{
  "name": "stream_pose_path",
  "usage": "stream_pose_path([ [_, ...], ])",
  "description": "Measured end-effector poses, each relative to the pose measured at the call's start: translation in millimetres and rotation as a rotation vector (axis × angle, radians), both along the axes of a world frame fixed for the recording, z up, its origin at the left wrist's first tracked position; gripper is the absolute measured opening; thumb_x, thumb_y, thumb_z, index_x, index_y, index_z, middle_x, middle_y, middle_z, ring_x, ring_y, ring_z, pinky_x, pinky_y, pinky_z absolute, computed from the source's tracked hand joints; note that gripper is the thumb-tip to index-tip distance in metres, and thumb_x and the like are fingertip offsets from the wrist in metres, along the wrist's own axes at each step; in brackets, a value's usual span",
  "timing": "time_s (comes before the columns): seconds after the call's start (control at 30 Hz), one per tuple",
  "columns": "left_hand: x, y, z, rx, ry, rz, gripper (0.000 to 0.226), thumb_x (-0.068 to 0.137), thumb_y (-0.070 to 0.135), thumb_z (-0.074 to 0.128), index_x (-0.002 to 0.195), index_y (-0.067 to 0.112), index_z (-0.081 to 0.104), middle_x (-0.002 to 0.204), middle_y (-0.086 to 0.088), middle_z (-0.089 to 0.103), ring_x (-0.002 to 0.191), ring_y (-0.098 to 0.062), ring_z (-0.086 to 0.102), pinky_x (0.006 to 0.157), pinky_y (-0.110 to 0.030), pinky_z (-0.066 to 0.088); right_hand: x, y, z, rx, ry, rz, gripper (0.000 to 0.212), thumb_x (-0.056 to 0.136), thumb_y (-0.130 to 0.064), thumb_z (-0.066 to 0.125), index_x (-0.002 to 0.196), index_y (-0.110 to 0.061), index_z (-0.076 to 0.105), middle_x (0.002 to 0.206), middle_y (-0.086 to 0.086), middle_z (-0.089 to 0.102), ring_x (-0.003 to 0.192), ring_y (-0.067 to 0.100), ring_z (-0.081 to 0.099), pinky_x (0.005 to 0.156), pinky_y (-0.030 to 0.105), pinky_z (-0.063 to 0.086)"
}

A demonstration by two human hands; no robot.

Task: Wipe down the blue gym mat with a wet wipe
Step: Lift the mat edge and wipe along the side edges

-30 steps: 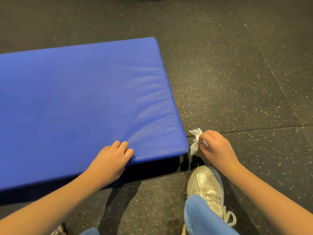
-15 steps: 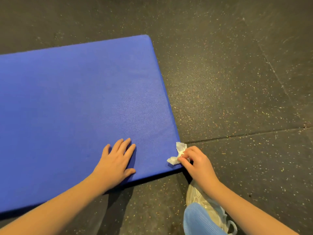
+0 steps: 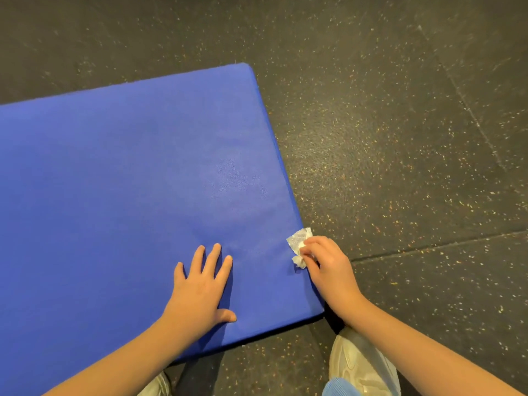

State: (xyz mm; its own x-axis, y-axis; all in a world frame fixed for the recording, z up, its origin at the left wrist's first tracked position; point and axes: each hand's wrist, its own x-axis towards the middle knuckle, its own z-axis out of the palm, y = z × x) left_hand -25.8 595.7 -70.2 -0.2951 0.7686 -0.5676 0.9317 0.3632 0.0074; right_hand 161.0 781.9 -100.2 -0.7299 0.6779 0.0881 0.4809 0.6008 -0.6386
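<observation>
Dark rubber floor (image 3: 400,138) with pale and orange speckles fills the frame. One seam (image 3: 428,247) runs across it on the right, and another runs diagonally toward the far right.

Blue gym mat (image 3: 128,181) lies flat on the floor and takes up the left and centre, with its left side cut off by the frame. Its far right corner is rounded, and its near right corner sits close to the person's feet. Surface is finely textured, with a faint sheen patch toward the right edge.

Both forearms are bare and come in from the bottom.

Left hand (image 3: 200,290) is flat, palm down on the mat close to its near edge. Fingers are straight and slightly spread, thumb out to the right, holding nothing.

Right hand (image 3: 328,267) is at the mat's right edge, a little up from the near right corner. Its fingers are curled and pinch the wet wipe (image 3: 298,244). The hand sits partly over the mat edge, partly over the floor.

Pale sneaker (image 3: 360,364) is on the floor under the right forearm, just off the mat's near right corner. A blue ribbed trouser leg (image 3: 340,388) shows at the bottom edge. Part of a second pale shoe (image 3: 158,385) shows at the bottom edge by the mat's near edge.

The wet wipe is white and crumpled into a small wad. It pokes out past the fingertips and touches the mat right at its right edge.
</observation>
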Motion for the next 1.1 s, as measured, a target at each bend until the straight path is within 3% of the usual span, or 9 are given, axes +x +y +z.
stream_pose_path([
  [0.1,-4,0,-3,0.027,0.019,0.008,0.119,0.02,0.078,0.078,0.115,0.009,0.069,0.124,-0.02,0.061,0.108,-0.046,0.058,0.063,-0.062,0.051,-22,16,-2,0.027,0.0,0.006,0.02,0.07,0.013,0.071,0.077,-0.005,0.065,0.089,0.006,0.064,0.083,0.021,0.056,0.071,0.016,0.038],
  [0.3,-30,25,-1,0.306,-0.019,-0.004,0.067,0.069,0.069,0.049,0.109,0.016,0.06,0.118,-0.011,0.057,0.107,-0.033,0.049,0.073,-0.049,0.052,-55,43,-4,0.029,0.013,0.03,0.012,0.076,0.007,0.067,0.081,-0.003,0.064,0.093,0.005,0.061,0.081,0.025,0.059,0.067,0.025,0.042],
  [0.43,-68,64,-7,0.281,0.06,-0.018,0.086,0.066,0.055,0.079,0.134,0.008,0.053,0.142,-0.019,0.046,0.131,-0.033,0.031,0.091,-0.066,0.041,-68,55,-3,0.03,-0.007,0.055,0.008,0.08,0.003,0.064,0.085,-0.003,0.063,0.095,0.004,0.058,0.082,0.023,0.056,0.067,0.025,0.04],
  [0.53,-92,83,-11,0.186,0.055,0.064,0.093,0.084,0.07,0.048,0.154,0.02,0.014,0.162,-0.008,0.005,0.147,-0.03,0.004,0.112,-0.059,0.016,-76,66,-2,0.044,0.005,0.1,0.007,0.081,0.001,0.065,0.086,-0.005,0.063,0.092,0.004,0.06,0.081,0.024,0.056,0.067,0.025,0.041],
  [0.67,-103,84,-16,0.193,0.073,-0.051,0.086,0.08,0.071,0.032,0.14,0.012,0.047,0.146,-0.017,0.043,0.132,-0.037,0.034,0.093,-0.063,0.042,-101,85,-2,-0.069,0.032,0.023,0.01,0.081,0.002,0.064,0.084,-0.008,0.061,0.084,-0.003,0.054,0.073,0.01,0.046,0.065,0.015,0.034],
  [0.87,-125,102,-6,0.184,0.091,-0.222,0.075,0.086,0.062,0.028,0.129,0.008,0.059,0.135,-0.018,0.054,0.118,-0.04,0.056,0.084,-0.058,0.051,-132,107,-6,-0.111,0.077,-0.013,0.008,0.081,0.004,0.064,0.077,-0.001,0.06,0.085,0.006,0.056,0.071,0.004,0.041,0.063,0.01,0.033],
  [0.93,-135,125,6,0.133,0.082,-0.229,0.09,0.084,0.069,0.01,0.141,0.009,0.045,0.149,-0.016,0.039,0.132,-0.035,0.044,0.098,-0.058,0.042,-134,109,-9,-0.096,0.068,-0.004,0.008,0.083,0.001,0.064,0.077,-0.001,0.06,0.089,0.004,0.054,0.071,0.008,0.042,0.062,0.016,0.033],
  [1.0,-149,152,11,0.086,0.058,-0.154,0.104,0.069,0.072,-0.009,0.153,0.016,0.018,0.161,-0.007,0.01,0.146,-0.027,0.014,0.113,-0.052,0.021,-136,112,-12,-0.107,0.075,-0.005,0.008,0.084,-0.001,0.064,0.077,-0.002,0.059,0.091,0.002,0.051,0.072,0.01,0.044,0.062,0.021,0.036],
  [1.1,-163,201,-1,0.198,0.083,-0.03,0.094,0.076,0.071,-0.002,0.152,0.018,0.017,0.16,-0.004,0.007,0.145,-0.025,0.007,0.112,-0.047,0.016,-147,121,-12,-0.124,0.098,-0.014,0.009,0.084,-0.002,0.064,0.077,-0.004,0.059,0.089,-0.002,0.048,0.071,0.008,0.043,0.063,0.023,0.038],
])
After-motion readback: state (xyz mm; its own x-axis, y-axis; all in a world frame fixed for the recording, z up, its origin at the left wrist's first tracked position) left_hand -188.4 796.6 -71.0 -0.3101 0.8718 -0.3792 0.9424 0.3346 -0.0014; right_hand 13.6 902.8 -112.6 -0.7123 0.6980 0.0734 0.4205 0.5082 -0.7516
